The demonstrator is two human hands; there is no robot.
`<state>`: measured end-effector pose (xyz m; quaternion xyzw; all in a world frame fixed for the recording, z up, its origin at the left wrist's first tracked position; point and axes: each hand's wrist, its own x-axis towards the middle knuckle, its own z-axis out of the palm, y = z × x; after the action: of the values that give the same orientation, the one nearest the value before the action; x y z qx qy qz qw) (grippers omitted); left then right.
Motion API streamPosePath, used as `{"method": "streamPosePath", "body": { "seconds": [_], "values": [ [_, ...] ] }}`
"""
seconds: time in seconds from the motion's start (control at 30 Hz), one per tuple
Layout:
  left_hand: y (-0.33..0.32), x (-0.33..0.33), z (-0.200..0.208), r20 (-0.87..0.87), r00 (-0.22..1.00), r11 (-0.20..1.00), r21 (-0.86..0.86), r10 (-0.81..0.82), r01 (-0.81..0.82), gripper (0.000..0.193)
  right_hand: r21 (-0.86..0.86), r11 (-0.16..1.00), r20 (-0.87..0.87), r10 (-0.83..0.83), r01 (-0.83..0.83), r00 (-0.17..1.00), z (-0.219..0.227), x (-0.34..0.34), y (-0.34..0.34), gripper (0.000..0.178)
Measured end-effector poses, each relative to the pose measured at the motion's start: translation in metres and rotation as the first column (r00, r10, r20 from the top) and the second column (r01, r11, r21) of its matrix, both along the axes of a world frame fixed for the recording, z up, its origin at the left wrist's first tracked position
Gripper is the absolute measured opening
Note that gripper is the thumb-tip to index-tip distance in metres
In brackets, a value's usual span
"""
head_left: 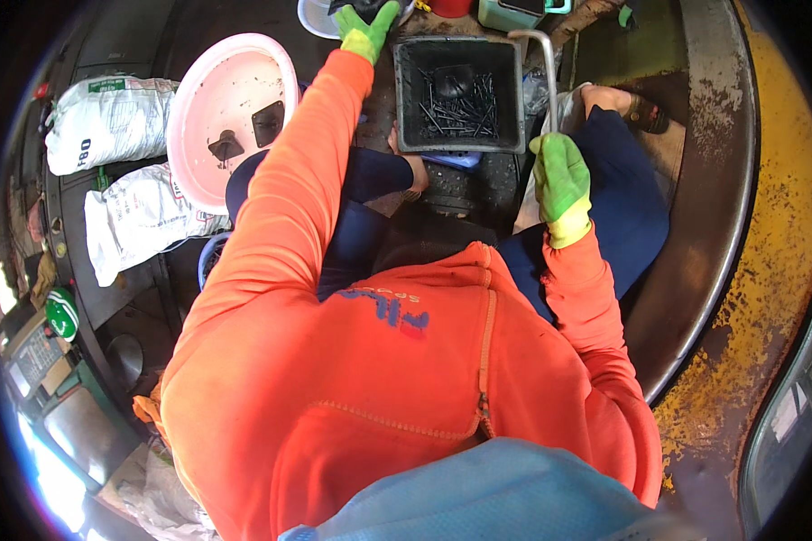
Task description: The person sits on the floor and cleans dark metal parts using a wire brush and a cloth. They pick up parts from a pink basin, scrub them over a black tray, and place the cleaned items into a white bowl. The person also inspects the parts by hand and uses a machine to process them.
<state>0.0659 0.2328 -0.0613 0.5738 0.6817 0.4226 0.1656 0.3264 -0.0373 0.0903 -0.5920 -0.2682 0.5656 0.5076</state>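
My left hand [366, 34], in a green glove with a yellow cuff, reaches to the far edge of view. Its thumb and fingers are spread around a black piece [363, 8] over a pale blue-white basket [316, 18]; the piece's full shape is cut off. My right hand [561, 178], gloved the same way, is closed around a bent metal rod [550, 81]. The rod stands up from the fist and hooks left at its far end. Between the hands sits a black square tub [408, 108] with many dark nail-like pins [460, 115] and a dark block inside.
A pink basin [198, 117] at the left holds two black plate-like pieces. White sacks [113, 122] lie beyond it. A green container [505, 13] and a red one [449, 7] stand at the far side. A rusty yellow metal edge [785, 180] curves along the right.
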Motion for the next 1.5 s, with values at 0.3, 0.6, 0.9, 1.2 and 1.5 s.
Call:
{"method": "streamPosePath", "body": {
  "seconds": [0.3, 0.6, 0.9, 1.2, 1.5],
  "values": [
    [-0.068, 0.087, -0.056, -0.262, 0.789, 0.741, -0.586, -0.555, 0.327, 0.039, -0.071, 0.997, -0.163, -0.034, 0.023, 0.986, 0.008, -0.004, 0.020, 0.031],
    [-0.068, 0.095, -0.068, -0.014, 0.799, 0.699, -0.493, -0.601, 0.518, 0.032, -0.260, 0.961, -0.200, -0.152, 0.097, 0.968, -0.041, -0.012, 0.039, 0.024],
    [-0.150, 0.088, 0.071, -0.446, 0.311, 0.257, 0.179, -0.839, 0.950, 0.015, -0.284, 0.914, -0.240, -0.360, 0.290, 0.901, -0.082, -0.012, 0.066, 0.025],
    [-0.169, 0.059, 0.048, 0.255, 0.648, 0.692, 0.151, -0.718, 0.706, 0.071, 0.024, 0.999, -0.177, 0.033, -0.029, 0.984, -0.086, -0.040, 0.048, 0.026],
    [-0.170, -0.005, -0.034, -0.020, 0.824, 0.794, -0.285, -0.566, 0.538, 0.071, 0.097, 0.879, 0.261, 0.430, -0.467, 0.864, -0.109, -0.042, 0.005, 0.026]
  ]
}}
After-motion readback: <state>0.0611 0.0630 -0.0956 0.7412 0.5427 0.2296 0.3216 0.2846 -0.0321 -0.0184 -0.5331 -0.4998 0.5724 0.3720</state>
